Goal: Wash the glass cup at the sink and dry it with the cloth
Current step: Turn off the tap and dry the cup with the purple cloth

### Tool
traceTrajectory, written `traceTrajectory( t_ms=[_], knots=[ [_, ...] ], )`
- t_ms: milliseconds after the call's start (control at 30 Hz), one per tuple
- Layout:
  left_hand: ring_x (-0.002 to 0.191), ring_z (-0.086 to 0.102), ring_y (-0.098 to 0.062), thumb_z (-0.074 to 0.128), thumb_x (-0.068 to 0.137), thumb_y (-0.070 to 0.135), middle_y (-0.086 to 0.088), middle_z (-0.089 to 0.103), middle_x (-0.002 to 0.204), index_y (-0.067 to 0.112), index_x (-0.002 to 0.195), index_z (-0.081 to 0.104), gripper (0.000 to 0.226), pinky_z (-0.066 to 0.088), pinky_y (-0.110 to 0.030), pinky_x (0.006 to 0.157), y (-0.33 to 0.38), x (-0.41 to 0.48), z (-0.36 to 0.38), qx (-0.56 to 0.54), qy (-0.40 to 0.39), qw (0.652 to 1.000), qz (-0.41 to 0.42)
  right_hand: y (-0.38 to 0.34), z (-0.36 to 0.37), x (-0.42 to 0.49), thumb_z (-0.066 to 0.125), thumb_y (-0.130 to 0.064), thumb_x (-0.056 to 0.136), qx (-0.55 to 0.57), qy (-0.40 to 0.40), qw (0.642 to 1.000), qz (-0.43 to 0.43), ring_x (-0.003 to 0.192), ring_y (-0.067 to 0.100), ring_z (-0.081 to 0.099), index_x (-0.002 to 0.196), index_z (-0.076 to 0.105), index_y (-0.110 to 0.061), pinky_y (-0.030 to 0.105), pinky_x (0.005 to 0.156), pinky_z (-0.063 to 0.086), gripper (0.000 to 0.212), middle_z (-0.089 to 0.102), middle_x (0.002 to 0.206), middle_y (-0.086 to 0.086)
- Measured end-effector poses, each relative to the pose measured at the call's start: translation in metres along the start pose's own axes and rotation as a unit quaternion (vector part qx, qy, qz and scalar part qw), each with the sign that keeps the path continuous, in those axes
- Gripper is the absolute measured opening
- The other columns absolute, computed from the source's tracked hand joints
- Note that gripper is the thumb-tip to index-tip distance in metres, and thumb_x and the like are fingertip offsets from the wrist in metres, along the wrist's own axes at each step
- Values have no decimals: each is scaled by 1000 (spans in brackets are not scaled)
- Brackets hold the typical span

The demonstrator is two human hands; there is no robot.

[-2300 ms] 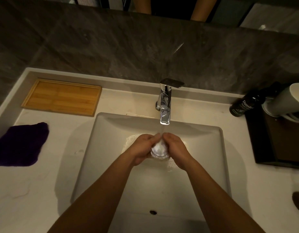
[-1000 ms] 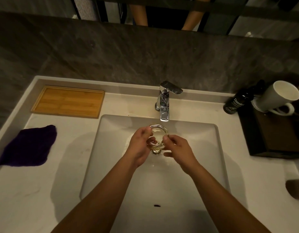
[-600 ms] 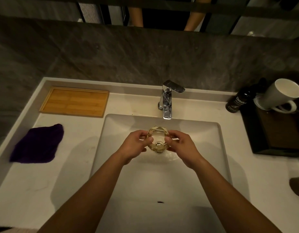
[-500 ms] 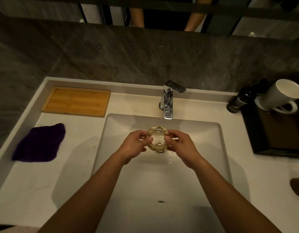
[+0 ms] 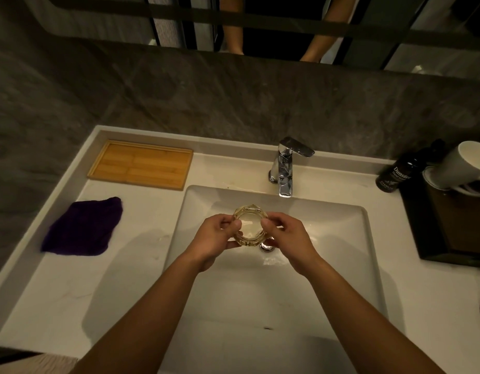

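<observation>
A clear faceted glass cup [image 5: 250, 225] is held upright over the white sink basin [image 5: 341, 265], its mouth facing up at me. My left hand [image 5: 216, 236] grips its left side and my right hand [image 5: 286, 236] grips its right side, thumbs on the rim. The chrome faucet [image 5: 284, 168] stands behind the cup, and no water runs from it. A purple cloth [image 5: 83, 228] lies flat on the counter left of the basin, apart from both hands.
A bamboo tray [image 5: 141, 168] lies at the back left of the counter. At the right, a dark bottle [image 5: 395, 175] and a white mug [image 5: 465, 166] sit by a dark tray [image 5: 454, 225]. The drain [image 5: 267, 247] shows just below the cup. A mirror hangs above the stone backsplash.
The water that ran over the cup has stopped. Both hands have shifted the cup slightly left and toward me, away from the spout, and turned it upright.
</observation>
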State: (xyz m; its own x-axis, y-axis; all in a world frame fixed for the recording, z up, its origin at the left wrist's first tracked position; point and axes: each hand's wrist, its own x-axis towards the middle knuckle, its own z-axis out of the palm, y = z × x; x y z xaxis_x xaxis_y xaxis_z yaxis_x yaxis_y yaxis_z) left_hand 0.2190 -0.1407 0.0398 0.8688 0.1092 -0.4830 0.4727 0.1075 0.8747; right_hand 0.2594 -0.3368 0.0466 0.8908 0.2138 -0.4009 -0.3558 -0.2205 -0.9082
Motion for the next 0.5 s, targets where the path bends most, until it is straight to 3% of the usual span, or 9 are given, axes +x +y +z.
traceTrajectory(
  t_ms=[100, 167, 300, 400, 500],
  knots=[
    [98, 73, -33, 64, 99, 15, -27, 70, 110, 6, 116, 67, 20, 63, -43, 86, 1, -5, -8, 5, 18, 1000, 25, -7, 3, -2, 62, -41, 102, 78, 5, 994, 70, 88, 29, 71, 116, 76, -8, 37, 72, 63, 39, 72, 105, 24],
    [102, 73, -31, 65, 98, 11, -22, 70, 114, 12, 116, 67, 18, 62, -40, 87, 3, -11, -15, -8, 25, 999, 46, -11, 2, -3, 51, -55, 104, 104, -12, 980, 166, 73, 29, 70, 114, 72, 0, 34, 62, 59, 59, 71, 87, 21],
    [114, 69, -25, 70, 92, 7, -10, 72, 123, 18, 125, 64, 35, 58, -38, 95, 4, -19, -32, -2, -16, 995, 94, -19, 9, -2, 37, -73, 99, 165, -143, 923, 318, 49, 20, 62, 103, 73, 4, 23, 45, 47, 85, 70, 71, 18],
    [123, 65, -20, 71, 92, 6, -5, 70, 131, 19, 135, 61, 46, 54, -39, 101, 1, -23, -44, 19, -50, 993, 108, -24, 23, 0, 50, -59, 101, 256, -167, 878, 368, 46, 17, 64, 107, 72, 2, 21, 38, 50, 65, 71, 72, 16],
    [126, 62, -7, 66, 96, 7, 8, 66, 137, 28, 142, 57, 51, 52, -25, 101, 1, -30, -53, 23, -68, 992, 102, -27, 34, -3, 60, -36, 102, 330, -132, 858, 370, 56, 29, 75, 120, 68, -3, 28, 42, 60, 39, 77, 81, 22]
  ],
)
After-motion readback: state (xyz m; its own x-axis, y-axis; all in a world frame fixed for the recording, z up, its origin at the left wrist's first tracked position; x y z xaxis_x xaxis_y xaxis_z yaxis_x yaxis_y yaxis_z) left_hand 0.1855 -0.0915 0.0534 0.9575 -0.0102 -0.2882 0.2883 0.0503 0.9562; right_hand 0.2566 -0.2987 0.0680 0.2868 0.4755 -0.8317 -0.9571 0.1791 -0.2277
